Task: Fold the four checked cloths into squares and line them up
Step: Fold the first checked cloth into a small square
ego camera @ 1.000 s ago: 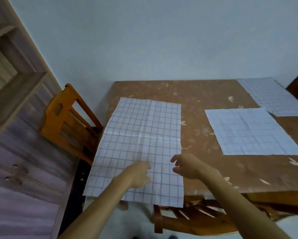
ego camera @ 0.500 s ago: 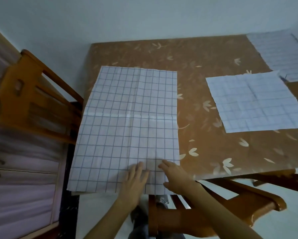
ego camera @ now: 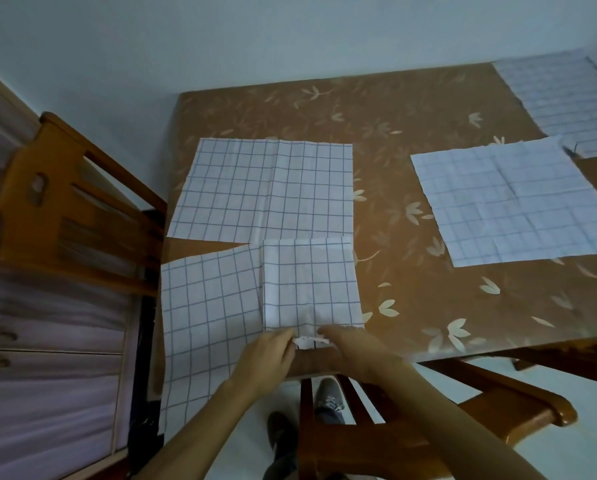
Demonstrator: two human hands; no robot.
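While the big checked cloth [ego camera: 262, 192] at centre-left still hangs off the table [ego camera: 411, 109] edge, best to keep left hand [ego camera: 267, 358] and right hand [ego camera: 350, 344] pinching that bunched hem at lower centre, then match corners before creasing.

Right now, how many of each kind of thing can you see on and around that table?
Checked cloths: 3 (one under the hands, one laid flat in the middle, one at the far right corner)
Wooden chairs: 2 (left, near)
Table: 1
Hands: 2 (left, right)
Total: 8
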